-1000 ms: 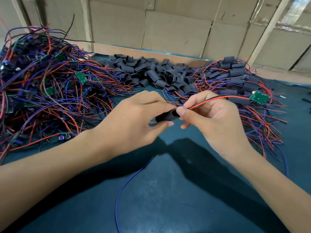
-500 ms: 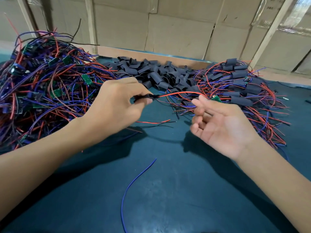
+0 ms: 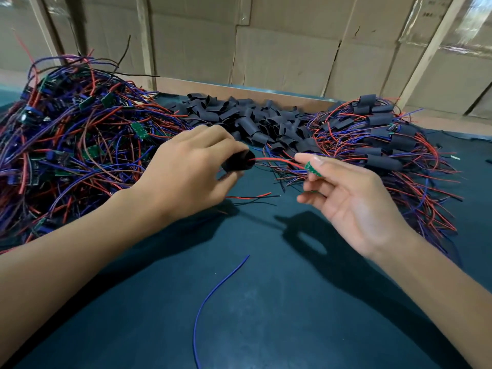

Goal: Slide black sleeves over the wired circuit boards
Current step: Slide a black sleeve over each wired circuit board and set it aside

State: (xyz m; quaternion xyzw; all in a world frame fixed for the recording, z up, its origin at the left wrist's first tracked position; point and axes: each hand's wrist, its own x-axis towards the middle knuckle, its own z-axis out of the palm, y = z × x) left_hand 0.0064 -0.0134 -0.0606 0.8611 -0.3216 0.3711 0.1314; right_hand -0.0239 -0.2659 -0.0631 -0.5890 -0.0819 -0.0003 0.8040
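The left hand (image 3: 186,169) grips a soft black tube sleeve (image 3: 238,161) while the right hand's fingers (image 3: 308,157) seem to pinch the small green circuit board (image 3: 312,168), so a hard tug might snap the thin red wire (image 3: 277,160) between them.

Small electronics assembly workshop: dark teal work table (image 3: 266,315), tangled heap of red and purple wired green circuit boards (image 3: 66,145) at left, pile of cut black sleeves (image 3: 255,121) top centre, stacked brown cardboard cartons (image 3: 287,57) behind.
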